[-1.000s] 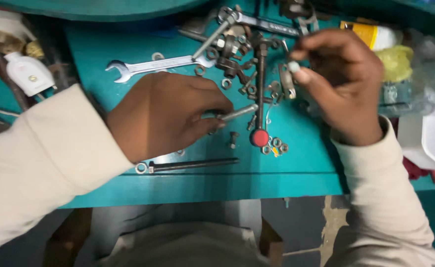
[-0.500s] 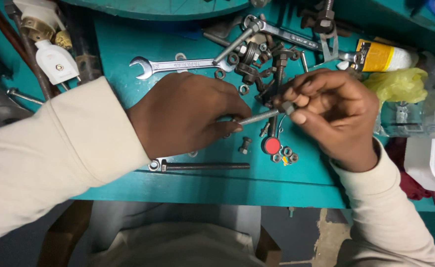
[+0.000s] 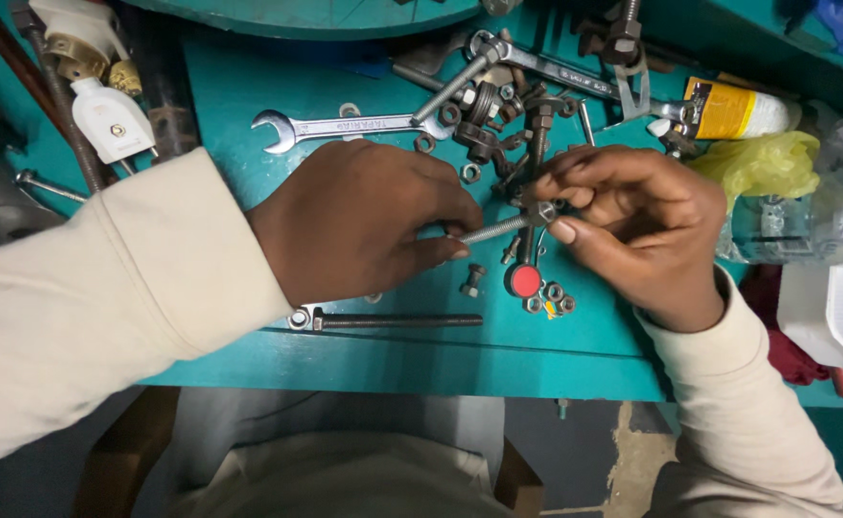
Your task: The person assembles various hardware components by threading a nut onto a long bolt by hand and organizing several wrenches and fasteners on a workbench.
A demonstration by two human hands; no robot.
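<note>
left hand pinches one end of bolt, held just above teal surface | right hand fingertips pinch nut at bolt's other end | spanner lies beyond left hand | long rod near front edge | loose nuts beside red knob

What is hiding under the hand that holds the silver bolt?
Under the left hand you can see the teal table and a bit of a washer poking out below it. The silver bolt sticks out from its fingers. Anything else beneath the palm is covered.
</note>
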